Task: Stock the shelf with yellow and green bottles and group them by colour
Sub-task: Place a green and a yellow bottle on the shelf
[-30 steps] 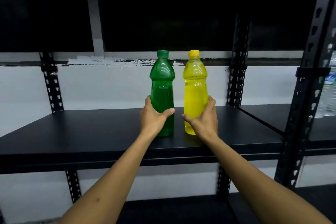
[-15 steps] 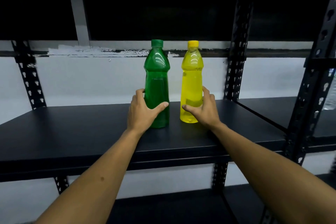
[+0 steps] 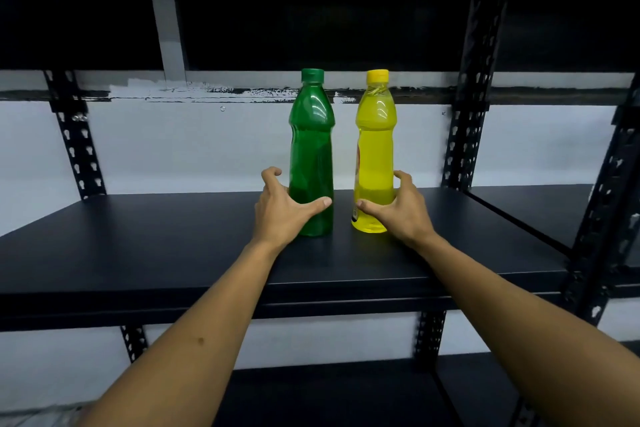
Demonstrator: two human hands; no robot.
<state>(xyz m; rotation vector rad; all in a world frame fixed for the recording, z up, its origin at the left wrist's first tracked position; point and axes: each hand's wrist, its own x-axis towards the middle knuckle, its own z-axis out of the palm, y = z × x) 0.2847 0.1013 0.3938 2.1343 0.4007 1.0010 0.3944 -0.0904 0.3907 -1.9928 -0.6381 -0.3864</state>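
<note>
While the black shelf [image 3: 138, 246] stretches wide across the view, two bottles stand upright at its middle, side by side with a small gap between them. On the left, the green bottle [image 3: 311, 135]; on the right, the yellow bottle [image 3: 375, 149]. Both caps are on. Left hand [image 3: 280, 211] curls around the green one low down, thumb across its near face. Right hand [image 3: 401, 211] wraps the yellow one near its base, thumb on the near side. Hands apart, one bottle each, both bottles resting on the board.
</note>
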